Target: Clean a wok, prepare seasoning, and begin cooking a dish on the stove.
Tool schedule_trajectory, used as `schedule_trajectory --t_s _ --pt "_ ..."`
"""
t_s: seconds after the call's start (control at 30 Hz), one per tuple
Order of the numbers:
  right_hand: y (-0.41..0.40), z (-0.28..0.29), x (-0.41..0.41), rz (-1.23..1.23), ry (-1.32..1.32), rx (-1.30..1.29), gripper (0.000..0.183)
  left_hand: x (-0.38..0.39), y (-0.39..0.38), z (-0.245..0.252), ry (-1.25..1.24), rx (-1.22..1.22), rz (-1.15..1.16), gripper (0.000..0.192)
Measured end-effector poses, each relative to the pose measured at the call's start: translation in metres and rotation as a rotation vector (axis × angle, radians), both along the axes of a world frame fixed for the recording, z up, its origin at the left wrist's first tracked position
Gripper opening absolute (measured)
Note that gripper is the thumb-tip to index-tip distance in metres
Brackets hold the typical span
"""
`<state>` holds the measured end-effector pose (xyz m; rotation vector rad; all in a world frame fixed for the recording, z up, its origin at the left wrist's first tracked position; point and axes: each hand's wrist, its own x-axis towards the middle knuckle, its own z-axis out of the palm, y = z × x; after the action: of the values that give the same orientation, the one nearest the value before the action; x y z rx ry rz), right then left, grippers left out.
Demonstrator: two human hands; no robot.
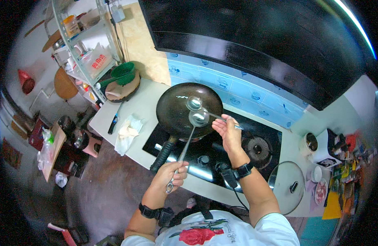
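Note:
A dark wok (173,107) sits on the left burner of a black glass gas stove (192,160), its wrapped handle pointing towards me. My left hand (173,176) grips the handle of a metal ladle (198,119), whose round bowl is over the wok. With its fingers around a thin handle, my right hand (230,130) holds a second metal ladle or spoon (194,104). The two bowls lie close together over the wok; whether they touch each other or the pan's surface I cannot tell. Both wrists wear black straps with small devices.
Left on the counter lie a crumpled cloth or paper (127,132), a black lighter or knife-like tool (113,124), and a green strainer or scoop (123,73) on a round board. Rightward are a bare burner (256,148), a glass lid (287,190) and a plate of meat (321,191).

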<state>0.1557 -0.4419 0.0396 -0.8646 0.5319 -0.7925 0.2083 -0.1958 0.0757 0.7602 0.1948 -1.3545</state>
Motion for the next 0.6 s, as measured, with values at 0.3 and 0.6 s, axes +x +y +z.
schedule_trajectory --t_s 0.3,0.6 --pt "-0.03 0.021 -0.052 -0.169 0.075 -0.127 0.033 0.0 -0.035 0.034 0.127 -0.084 -0.15 0.025" --pt "-0.102 0.065 -0.244 -0.483 -0.012 -0.173 0.033 -0.027 -0.063 0.048 0.429 -0.213 -0.092 0.034"
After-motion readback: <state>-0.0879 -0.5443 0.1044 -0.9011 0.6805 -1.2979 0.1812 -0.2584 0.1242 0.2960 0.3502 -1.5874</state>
